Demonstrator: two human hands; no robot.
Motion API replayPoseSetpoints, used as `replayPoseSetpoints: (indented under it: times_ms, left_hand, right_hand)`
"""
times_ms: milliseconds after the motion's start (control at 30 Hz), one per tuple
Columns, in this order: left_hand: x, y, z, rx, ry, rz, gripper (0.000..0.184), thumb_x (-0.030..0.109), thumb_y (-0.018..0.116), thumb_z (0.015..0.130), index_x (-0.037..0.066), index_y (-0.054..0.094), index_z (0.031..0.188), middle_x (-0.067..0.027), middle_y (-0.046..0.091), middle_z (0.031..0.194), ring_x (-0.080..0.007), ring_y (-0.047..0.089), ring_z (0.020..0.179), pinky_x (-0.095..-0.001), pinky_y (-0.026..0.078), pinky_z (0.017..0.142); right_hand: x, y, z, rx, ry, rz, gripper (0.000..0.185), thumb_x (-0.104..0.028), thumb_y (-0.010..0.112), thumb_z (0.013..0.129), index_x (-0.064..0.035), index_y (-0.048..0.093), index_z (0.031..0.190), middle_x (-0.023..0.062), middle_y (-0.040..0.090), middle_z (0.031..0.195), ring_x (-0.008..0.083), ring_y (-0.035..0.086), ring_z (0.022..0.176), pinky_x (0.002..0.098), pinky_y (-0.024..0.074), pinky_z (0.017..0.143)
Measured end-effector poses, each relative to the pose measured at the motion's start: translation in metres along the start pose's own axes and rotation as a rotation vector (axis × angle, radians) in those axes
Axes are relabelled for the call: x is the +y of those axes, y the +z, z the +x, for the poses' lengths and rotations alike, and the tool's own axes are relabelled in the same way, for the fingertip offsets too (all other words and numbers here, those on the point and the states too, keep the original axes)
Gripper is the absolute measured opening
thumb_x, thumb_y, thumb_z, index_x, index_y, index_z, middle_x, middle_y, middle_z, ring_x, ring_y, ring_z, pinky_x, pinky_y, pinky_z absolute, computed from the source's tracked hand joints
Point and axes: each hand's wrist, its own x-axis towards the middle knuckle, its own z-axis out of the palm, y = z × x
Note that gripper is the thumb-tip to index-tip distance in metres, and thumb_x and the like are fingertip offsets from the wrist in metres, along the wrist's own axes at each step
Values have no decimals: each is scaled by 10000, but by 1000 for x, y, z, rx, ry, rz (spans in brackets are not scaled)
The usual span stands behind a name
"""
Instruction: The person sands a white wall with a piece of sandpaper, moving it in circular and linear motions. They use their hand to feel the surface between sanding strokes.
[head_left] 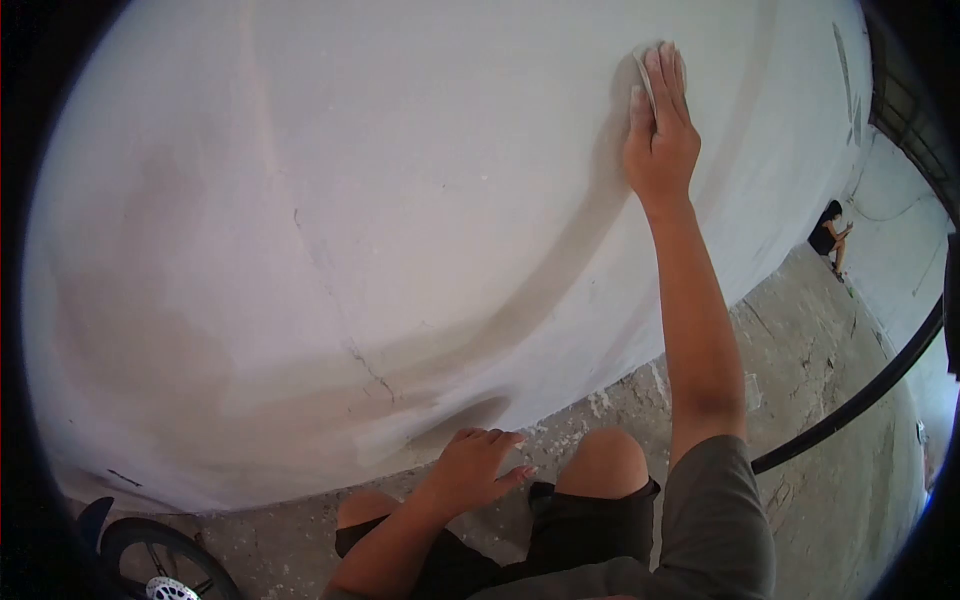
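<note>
High on the white plastered wall [430,190], my right hand [663,140] presses a thin, pale folded sheet [645,75] that looks like sandpaper flat to the surface. Its fingers lie over the sheet, and whitish dust coats the fingertips. Most of the sheet is hidden under them. My left hand [474,470] hangs in the air above my knees, close to the wall's foot, with fingers loosely apart and nothing in it. Thin cracks [370,370] run down the wall at left of centre.
A spoked wheel [165,560] with a tyre stands at the lower left. Rough concrete floor [800,330] with pale flakes runs along the wall. A person [829,235] sits far off at the right. A black curved bar [860,395] crosses the right side.
</note>
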Motion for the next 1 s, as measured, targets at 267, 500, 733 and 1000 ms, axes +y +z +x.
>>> replayPoseSetpoints:
  times_ms: [267,500,733,1000]
  left_hand:
    - [-1,2,2,-14,14,30,497,433,689,931,35,636,1223,-162,718,1066,-360,676,1021,-474,471,976]
    - [3,4,2,-42,-15,0,470,369,759,891,50,652,1220,-133,725,1075,-343,682,1022,-477,462,1050]
    - [7,2,6,-41,-7,27,468,383,740,904,53,652,1223,-163,708,1104,-340,672,1059,-491,450,1069]
    - [9,5,13,-51,-9,-45,491,352,783,873,66,637,1245,-152,710,1062,-350,675,1035,-505,456,1081]
  right_hand:
    - [5,-23,-37,-96,199,72,420,-127,551,1029,-43,561,1440,190,486,1540,340,456,1438,414,383,1180]
    - [-59,-44,-182,-284,127,147,478,-171,465,1076,49,450,1500,246,404,1582,369,329,1508,397,298,1221]
    - [-69,-59,-244,-105,1075,101,526,-243,358,1109,75,379,1527,243,264,1651,369,223,1548,417,244,1246]
    - [-65,-63,-239,-229,1003,184,589,-282,402,1112,63,277,1573,283,328,1607,351,362,1491,371,327,1203]
